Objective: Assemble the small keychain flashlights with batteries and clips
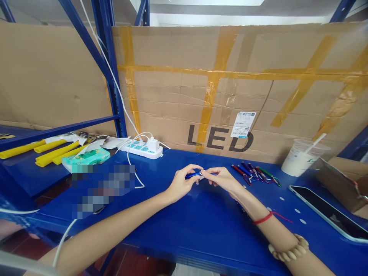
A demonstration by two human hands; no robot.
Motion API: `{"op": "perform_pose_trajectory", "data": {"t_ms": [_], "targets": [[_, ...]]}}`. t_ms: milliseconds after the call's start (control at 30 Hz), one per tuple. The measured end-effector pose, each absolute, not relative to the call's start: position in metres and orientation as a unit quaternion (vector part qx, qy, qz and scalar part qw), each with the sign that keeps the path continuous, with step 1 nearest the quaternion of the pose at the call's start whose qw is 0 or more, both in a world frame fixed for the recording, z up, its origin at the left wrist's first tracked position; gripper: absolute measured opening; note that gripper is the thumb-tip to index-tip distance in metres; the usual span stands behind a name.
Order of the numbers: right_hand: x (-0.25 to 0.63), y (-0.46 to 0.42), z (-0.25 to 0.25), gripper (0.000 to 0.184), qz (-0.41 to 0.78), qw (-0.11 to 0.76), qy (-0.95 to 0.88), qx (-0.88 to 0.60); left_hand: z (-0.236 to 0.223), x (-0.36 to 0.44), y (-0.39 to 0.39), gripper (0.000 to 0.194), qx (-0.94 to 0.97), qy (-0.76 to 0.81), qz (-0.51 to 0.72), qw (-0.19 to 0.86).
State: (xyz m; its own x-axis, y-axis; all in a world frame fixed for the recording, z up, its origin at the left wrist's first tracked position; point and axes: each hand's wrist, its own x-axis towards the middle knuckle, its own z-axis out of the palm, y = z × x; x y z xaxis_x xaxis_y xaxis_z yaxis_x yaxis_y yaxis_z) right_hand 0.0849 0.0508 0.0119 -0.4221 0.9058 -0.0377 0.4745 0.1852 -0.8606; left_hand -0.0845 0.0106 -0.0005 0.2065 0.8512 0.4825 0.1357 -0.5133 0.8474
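Brown cardboard (172, 99) printed "LED" stands at twelve o'clock behind the blue desk (172, 230). Centrally, the left hand (178, 184) and right hand (223, 178) come together, fingertips pinching a shiny blue slim item (192, 175). From them, coloured clip-ended pieces (237, 169) lie toward three o'clock, a cup (300, 159) beyond; a power strip (143, 150) sits at ten.

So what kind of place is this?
Probably a makeshift workbench in a workshop or storeroom: blue metal shelving, a large taped carton marked LED as backdrop, and a power strip on the blue surface.
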Motion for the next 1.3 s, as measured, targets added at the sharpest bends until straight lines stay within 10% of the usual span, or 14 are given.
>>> {"op": "perform_pose_trajectory", "data": {"t_ms": [467,1300], "targets": [[0.092,0.058,0.015,0.066,0.295,0.363,-0.832,-0.298,-0.001,-0.082,0.015,0.026,0.692,0.358,0.477,0.406],[0.089,0.051,0.014,0.083,0.408,0.273,-0.778,-0.392,-0.002,-0.086,0.008,0.017,0.736,0.397,0.466,0.288]]}}
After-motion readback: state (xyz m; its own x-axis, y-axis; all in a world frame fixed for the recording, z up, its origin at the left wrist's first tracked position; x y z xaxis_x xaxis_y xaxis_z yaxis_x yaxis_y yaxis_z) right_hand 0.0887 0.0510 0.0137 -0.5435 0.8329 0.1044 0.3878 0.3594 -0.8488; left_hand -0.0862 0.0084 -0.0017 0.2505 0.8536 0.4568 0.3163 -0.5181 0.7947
